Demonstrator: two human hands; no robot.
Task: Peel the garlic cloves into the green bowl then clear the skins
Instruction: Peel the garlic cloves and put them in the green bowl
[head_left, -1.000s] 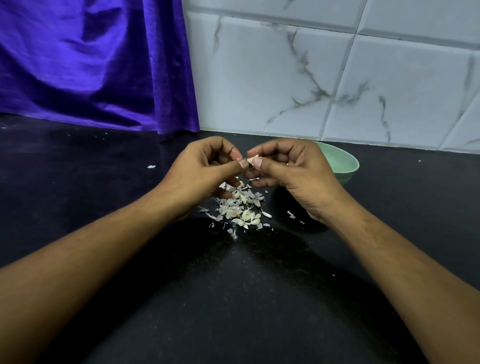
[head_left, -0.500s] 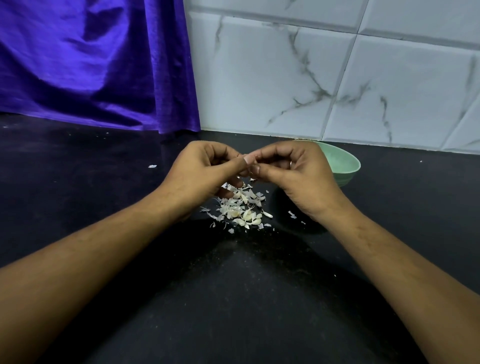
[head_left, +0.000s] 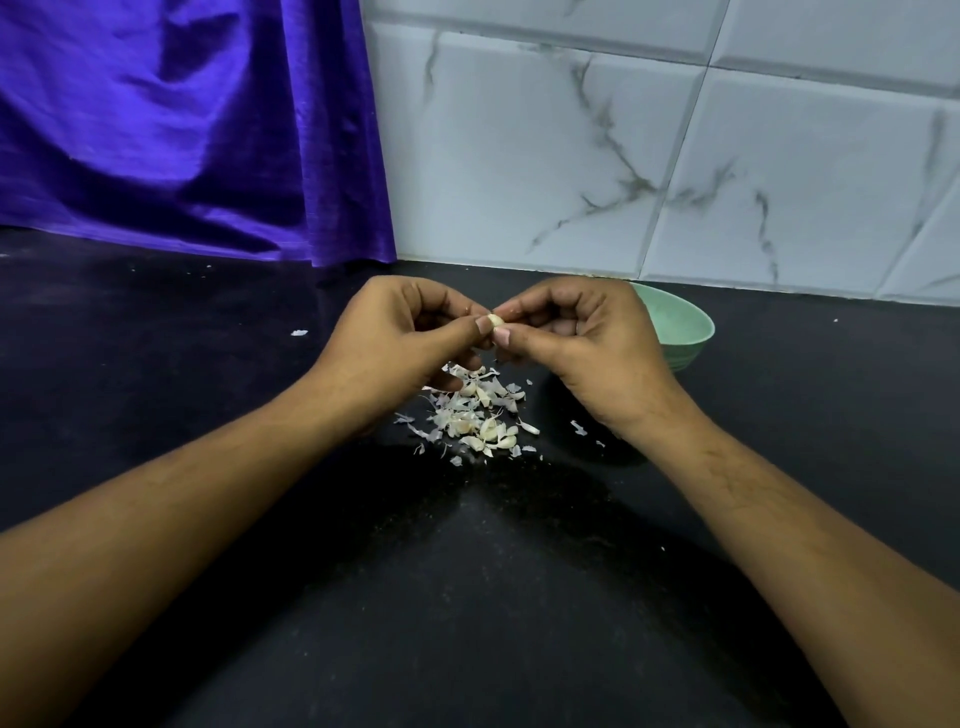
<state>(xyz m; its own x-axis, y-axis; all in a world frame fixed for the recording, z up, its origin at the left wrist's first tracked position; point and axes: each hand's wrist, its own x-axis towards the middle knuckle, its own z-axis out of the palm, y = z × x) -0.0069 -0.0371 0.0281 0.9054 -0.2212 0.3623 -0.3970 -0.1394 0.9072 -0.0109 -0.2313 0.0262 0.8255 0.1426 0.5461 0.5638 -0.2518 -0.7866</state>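
A black counter (head_left: 467, 597) fills the lower two thirds of the frame, dusted with pale specks. Behind it, white marbled tiles (head_left: 675, 156) take the upper right and a purple cloth (head_left: 182, 130) hangs in the upper left, its top cut off by the frame edge. Two bare forearms come in from the bottom corners, cut off before the elbows, and meet at the centre. The left hand (head_left: 395, 338) has its fingers curled in, thumb and forefinger pinching a clove (head_left: 496, 320). The right hand (head_left: 582, 338) is curled the same way and pinches the clove from the other side, thumb tip just below it. Only a small pale bit of the clove shows between the fingertips, so I cannot tell how much skin is on it. The green bowl (head_left: 685, 322) sits right of centre near the tiles, its left half hidden behind the right hand; what it holds is out of sight. Below the hands lies a loose heap of skins (head_left: 475, 410), its far edge under the left hand. Whether whole cloves lie in it is hard to make out. One flake (head_left: 298, 332) lies well apart to the left.
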